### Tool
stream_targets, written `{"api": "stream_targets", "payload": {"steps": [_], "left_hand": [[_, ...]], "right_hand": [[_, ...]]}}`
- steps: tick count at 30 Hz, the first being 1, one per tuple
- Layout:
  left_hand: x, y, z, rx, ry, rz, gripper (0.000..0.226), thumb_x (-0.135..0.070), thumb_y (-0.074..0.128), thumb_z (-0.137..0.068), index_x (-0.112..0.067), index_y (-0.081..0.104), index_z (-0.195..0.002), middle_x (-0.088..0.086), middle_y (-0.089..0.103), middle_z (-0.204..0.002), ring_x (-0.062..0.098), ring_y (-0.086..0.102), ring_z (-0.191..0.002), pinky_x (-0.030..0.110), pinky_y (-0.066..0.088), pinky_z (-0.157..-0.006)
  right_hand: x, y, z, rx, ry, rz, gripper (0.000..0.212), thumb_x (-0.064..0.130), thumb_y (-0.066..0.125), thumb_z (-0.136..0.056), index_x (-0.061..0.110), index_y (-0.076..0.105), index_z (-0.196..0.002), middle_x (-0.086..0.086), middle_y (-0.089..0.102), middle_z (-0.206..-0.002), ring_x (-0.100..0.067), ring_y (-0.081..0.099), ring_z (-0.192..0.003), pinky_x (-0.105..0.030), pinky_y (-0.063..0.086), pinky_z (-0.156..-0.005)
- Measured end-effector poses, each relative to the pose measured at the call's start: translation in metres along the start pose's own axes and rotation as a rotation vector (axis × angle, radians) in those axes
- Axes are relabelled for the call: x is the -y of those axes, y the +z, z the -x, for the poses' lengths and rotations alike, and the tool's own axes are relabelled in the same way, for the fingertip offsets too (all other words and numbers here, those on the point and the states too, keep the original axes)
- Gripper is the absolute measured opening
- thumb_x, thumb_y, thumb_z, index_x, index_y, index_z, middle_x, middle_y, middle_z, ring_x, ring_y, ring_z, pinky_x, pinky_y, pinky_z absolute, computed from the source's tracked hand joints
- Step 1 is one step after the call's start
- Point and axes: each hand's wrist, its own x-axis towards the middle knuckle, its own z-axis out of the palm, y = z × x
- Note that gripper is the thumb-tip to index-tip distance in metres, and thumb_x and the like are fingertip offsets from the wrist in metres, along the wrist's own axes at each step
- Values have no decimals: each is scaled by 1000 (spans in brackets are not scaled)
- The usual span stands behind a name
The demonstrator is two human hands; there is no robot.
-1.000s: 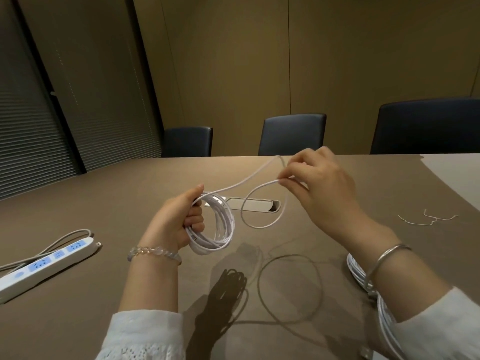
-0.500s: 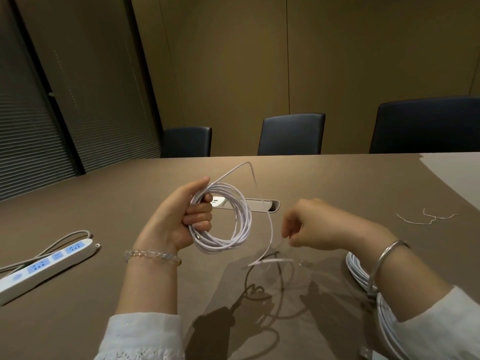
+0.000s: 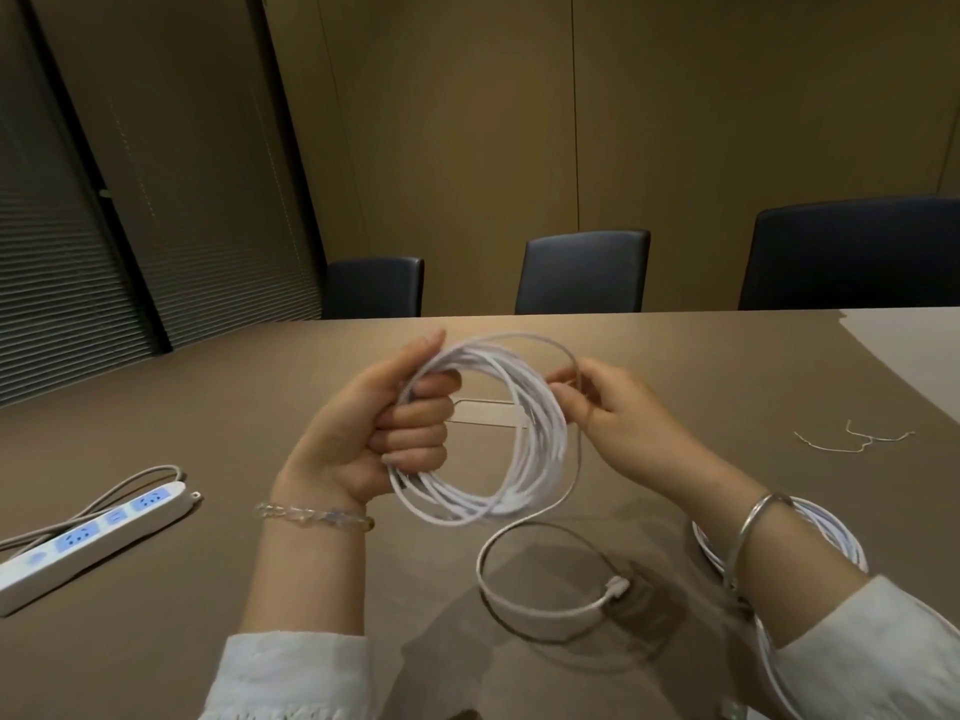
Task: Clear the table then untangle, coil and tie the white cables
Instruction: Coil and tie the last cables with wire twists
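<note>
You are in the coiling step: your left hand (image 3: pixel 363 439) has its fingers (image 3: pixel 415 426) curled tight round one side of a white cable coil (image 3: pixel 498 433), holding the loops upright above the desk (image 3: pixel 208 387). Your right hand (image 3: pixel 618 413) is at the opposite side of the coil, its fingertips pinching the outermost strand just where it meets the bundle, so both hands are gripping the same cable from either side.

Judging by what hangs free, the winding is nearly done. A short tail (image 3: pixel 519 579) drops from the right of the coil, curves in one loose loop on the desk below your hands and ends in a plug (image 3: pixel 615 584) lying near your right wrist. The next move probably calls for feeding that last loop up onto the bundle with your right hand while the left keeps the turns pressed together, then reaching for something to bind it. Two thin wire ties (image 3: pixel 857 440) lie well apart on the desk to your right, which look suited to that.

Watch the loops: they are spread a little on the right side and could slip if your left grip loosens.

A second white coil (image 3: pixel 826 537) rests on the desk, partly hidden under your right forearm. A power strip (image 3: pixel 93 537) with its cord lies off to your left, well apart from the work
</note>
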Motion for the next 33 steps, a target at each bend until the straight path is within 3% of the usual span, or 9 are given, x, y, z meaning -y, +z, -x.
{"api": "stream_targets", "payload": {"steps": [3, 6, 10, 16, 19, 22, 28, 31, 33], "left_hand": [[-6, -3, 4, 48, 188, 225, 51, -45, 44, -100, -11, 45, -62, -7, 22, -41, 4, 13, -32, 17, 17, -34], [-7, -2, 4, -238, 483, 258, 50, -48, 48, -99, -17, 41, -60, -8, 26, -37, 7, 20, -29, 15, 24, -31], [-6, -5, -3, -560, 747, 348, 52, -51, 48, -98, -18, 42, -59, -9, 29, -38, 7, 27, -29, 15, 27, -33], [0, -18, -11, -890, 837, 150, 55, -63, 38, -95, -18, 41, -63, -8, 30, -44, 6, 28, -35, 17, 34, -38], [5, -24, -14, -960, 807, -5, 49, -58, 41, -97, -17, 43, -70, -8, 33, -46, 6, 30, -37, 19, 38, -44], [11, -24, -19, -1048, 730, -334, 41, -47, 50, -98, -17, 46, -71, -9, 36, -46, 6, 33, -41, 25, 36, -54], [22, 1, -31, -863, 407, -925, 43, -42, 51, -99, -8, 63, -75, 2, 57, -55, 12, 55, -51, 23, 46, -49], [25, 16, -32, -633, 195, -929, 45, -40, 53, -97, -13, 64, -62, 5, 58, -54, 16, 55, -46, 23, 48, -46], [25, 20, -33, -503, 54, -804, 46, -38, 57, -94, -17, 57, -53, 1, 45, -45, 10, 40, -35, 20, 38, -38]], "right_hand": [[-7, 7, 1, 80, 153, -120, 14, 24, 54, -98, 13, 62, -99, 0, 71, -78, -12, 69, -73, -34, 56, -77], [-9, 17, 7, 238, 320, -322, 17, 15, 56, -98, 0, 57, -105, -7, 69, -73, -16, 68, -60, -29, 56, -64], [-2, 37, 18, 397, 348, -336, 9, 4, 50, -97, 7, 48, -106, -7, 68, -75, -16, 64, -55, -28, 50, -58], [18, 69, 28, 50, 235, -148, 6, 11, 49, -97, 17, 51, -97, -4, 67, -85, -19, 60, -61, -32, 53, -57], [29, 61, 31, 26, 10, 218, 11, 24, 60, -92, 22, 68, -99, 1, 67, -95, -20, 61, -91, -32, 50, -80], [44, 52, 32, 73, -171, 309, 24, 18, 57, -93, 22, 70, -114, -1, 54, -104, -21, 54, -101, -35, 46, -88], [61, 22, 29, -12, -364, 218, 13, 26, 67, -89, 30, 62, -100, 11, 64, -95, -10, 61, -86, -37, 55, -76], [57, 6, 23, -48, -336, 179, 20, 34, 73, -81, 32, 55, -86, 13, 62, -84, -7, 60, -78, -33, 54, -68], [53, -5, 19, -45, -308, 163, 25, 43, 76, -74, 31, 55, -81, 12, 60, -77, -6, 57, -71, -27, 51, -61]]}}
